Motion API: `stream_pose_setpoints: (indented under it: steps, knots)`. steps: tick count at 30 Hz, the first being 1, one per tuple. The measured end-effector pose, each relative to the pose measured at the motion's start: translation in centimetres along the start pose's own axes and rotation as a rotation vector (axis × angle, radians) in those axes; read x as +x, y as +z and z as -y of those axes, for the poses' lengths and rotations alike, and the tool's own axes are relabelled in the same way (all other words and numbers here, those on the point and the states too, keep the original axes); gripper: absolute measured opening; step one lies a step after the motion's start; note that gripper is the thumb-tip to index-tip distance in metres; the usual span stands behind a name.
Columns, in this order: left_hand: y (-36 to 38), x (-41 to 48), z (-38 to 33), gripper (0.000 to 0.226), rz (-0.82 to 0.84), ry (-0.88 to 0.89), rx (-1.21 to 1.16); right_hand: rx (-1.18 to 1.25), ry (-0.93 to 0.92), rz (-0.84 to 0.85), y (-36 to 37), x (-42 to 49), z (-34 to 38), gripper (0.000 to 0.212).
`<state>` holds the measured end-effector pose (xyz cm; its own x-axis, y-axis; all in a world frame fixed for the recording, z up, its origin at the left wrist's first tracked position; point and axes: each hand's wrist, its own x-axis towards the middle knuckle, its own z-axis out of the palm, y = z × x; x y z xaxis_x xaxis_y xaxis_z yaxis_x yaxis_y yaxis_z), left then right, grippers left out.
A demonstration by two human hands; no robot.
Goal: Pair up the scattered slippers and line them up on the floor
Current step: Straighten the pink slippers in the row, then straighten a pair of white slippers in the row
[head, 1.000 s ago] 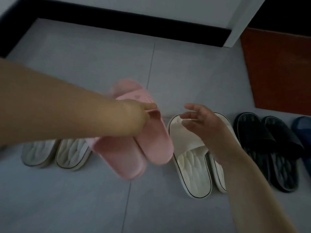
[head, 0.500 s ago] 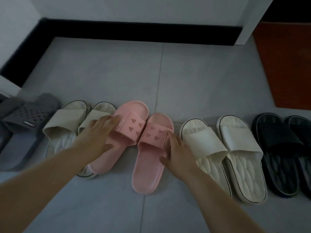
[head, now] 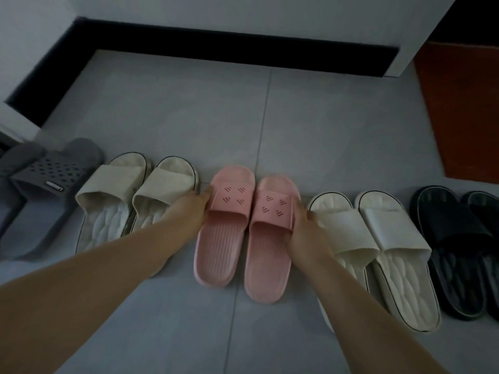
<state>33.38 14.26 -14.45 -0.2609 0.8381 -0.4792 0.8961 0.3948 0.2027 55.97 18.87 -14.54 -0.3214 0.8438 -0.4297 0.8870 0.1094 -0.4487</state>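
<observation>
Two pink slippers stand side by side on the grey tiled floor, toes away from me: the left pink slipper (head: 224, 238) and the right pink slipper (head: 267, 260), which sits a little nearer to me. My left hand (head: 191, 211) grips the outer left edge of the left one at its strap. My right hand (head: 303, 230) holds the outer right edge of the right one's strap. They stand in a row with a beige pair (head: 113, 201) to the left, and a white pair (head: 378, 238) and a black pair (head: 453, 238) to the right.
Grey perforated slippers (head: 51, 179) lie at the far left end of the row. An orange mat (head: 464, 109) lies at the right, beyond the black pair. A black skirting board (head: 216, 47) runs along the wall behind, with open tiled floor in between.
One second ago my left hand carried both pink slippers in the air. They now lie on the floor, and both hands have pushed them together, straight and parallel.
</observation>
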Motion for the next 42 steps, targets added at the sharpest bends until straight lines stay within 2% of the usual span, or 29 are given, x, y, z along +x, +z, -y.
stream_pose_setpoints:
  steps: [3, 5, 7, 9, 10, 12, 15, 18, 22, 25, 28, 32, 34, 36, 39, 42]
  knots:
    - [0.1, -0.5, 0.4, 0.060, 0.003, -0.015, -0.036, -0.022, 0.038, 0.032, 0.0, -0.3, 0.3, 0.074]
    - [-0.4, -1.6, 0.4, 0.055, -0.006, 0.017, -0.079, -0.080, 0.016, -0.013, -0.2, -0.6, 1.2, 0.076]
    - [-1.2, -3.2, 0.9, 0.050, -0.092, 0.053, -0.135, -0.060, -0.075, -0.089, -0.7, -0.9, 2.9, 0.076]
    - [-2.2, -5.1, 2.7, 0.051, -0.239, 0.034, -0.212, 0.078, -0.196, -0.116, -0.8, -1.6, 5.7, 0.066]
    - [-2.7, -6.0, 3.9, 0.049, -0.310, 0.002, -0.248, 0.193, -0.236, -0.088, -0.6, -2.1, 7.4, 0.059]
    - [-3.4, -7.4, 7.5, 0.047, -0.410, -0.132, -0.338, 0.403, -0.289, 0.111, 1.1, -3.0, 10.9, 0.047]
    - [-3.6, -9.0, 12.7, 0.045, -0.472, -0.355, -0.460, 0.489, -0.350, 0.391, 6.0, -3.9, 15.6, 0.043]
    - [-3.7, -9.5, 16.4, 0.048, -0.481, -0.436, -0.558, 0.594, -0.181, 0.496, 10.1, -3.7, 19.6, 0.056]
    - [-3.9, -9.3, 19.3, 0.049, -0.492, -0.444, -0.708, 0.630, 0.038, 0.232, 13.7, -1.8, 23.7, 0.065]
    - [-3.8, -9.4, 20.1, 0.045, -0.449, -0.393, -0.835, 0.550, 0.200, 0.019, 15.0, -0.3, 26.1, 0.062]
    - [-3.3, -9.7, 20.7, 0.039, -0.385, -0.327, -0.929, 0.423, 0.266, -0.074, 15.9, 1.2, 27.7, 0.050]
    - [-2.9, -10.1, 21.5, 0.034, -0.342, -0.305, -0.987, 0.393, 0.301, -0.147, 16.6, 2.4, 28.1, 0.037]
    - [-2.8, -10.4, 22.0, 0.035, -0.375, -0.303, -1.020, 0.373, 0.259, -0.174, 16.5, 2.3, 27.9, 0.031]
    - [-3.2, -10.7, 22.5, 0.037, -0.485, -0.318, -1.004, 0.308, 0.146, -0.188, 15.4, 1.9, 27.9, 0.029]
    - [-4.2, -11.3, 23.1, 0.032, -0.682, -0.316, -0.927, 0.108, -0.182, -0.155, 11.8, 1.8, 28.5, 0.031]
    - [-4.9, -11.8, 23.7, 0.026, -0.876, -0.256, -0.967, -0.104, -0.582, 0.032, 7.7, 4.1, 29.9, 0.027]
